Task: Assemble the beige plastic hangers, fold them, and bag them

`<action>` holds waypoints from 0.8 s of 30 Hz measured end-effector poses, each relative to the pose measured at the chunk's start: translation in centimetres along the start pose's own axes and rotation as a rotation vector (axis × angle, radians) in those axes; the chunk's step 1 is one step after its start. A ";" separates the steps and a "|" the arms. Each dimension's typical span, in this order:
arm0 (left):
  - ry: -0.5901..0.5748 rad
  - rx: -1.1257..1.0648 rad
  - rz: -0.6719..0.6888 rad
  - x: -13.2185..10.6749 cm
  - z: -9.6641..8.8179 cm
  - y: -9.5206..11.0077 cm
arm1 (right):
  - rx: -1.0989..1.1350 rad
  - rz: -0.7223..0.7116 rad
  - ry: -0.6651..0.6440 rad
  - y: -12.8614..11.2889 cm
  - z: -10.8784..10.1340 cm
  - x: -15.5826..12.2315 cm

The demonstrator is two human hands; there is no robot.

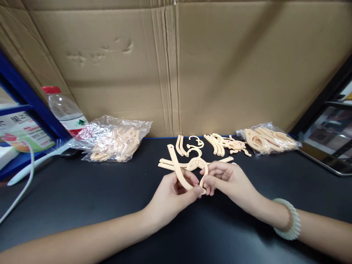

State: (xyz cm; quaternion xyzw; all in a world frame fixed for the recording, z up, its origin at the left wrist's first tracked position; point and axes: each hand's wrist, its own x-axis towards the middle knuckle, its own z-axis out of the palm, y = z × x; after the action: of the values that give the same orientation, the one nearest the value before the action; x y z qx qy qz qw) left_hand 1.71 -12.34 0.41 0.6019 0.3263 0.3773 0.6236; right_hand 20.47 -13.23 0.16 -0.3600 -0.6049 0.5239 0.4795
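My left hand pinches a long cream plastic arm piece that slants up and to the left. My right hand grips a curved cream hook piece, and the two pieces meet between my fingertips. Both hands hover just above the black table. Right behind them lie flat cream hanger pieces. A pale beaded bracelet is on my right wrist.
Loose hooks and arm pieces lie at the back centre. Clear bags of the same parts sit back left and back right. A water bottle, a white cable, a cardboard wall and a tablet surround the table.
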 end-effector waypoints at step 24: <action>0.077 0.060 -0.026 0.1 0.0 0.7 | -1.009 -0.560 0.052 0.6 -10.4 6.2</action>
State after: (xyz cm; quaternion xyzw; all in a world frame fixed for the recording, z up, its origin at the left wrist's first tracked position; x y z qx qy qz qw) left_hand 1.72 -12.32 1.09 0.6008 0.3691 0.3821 0.5973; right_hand 28.63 -4.29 0.74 -0.3829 -0.8403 0.0147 0.3835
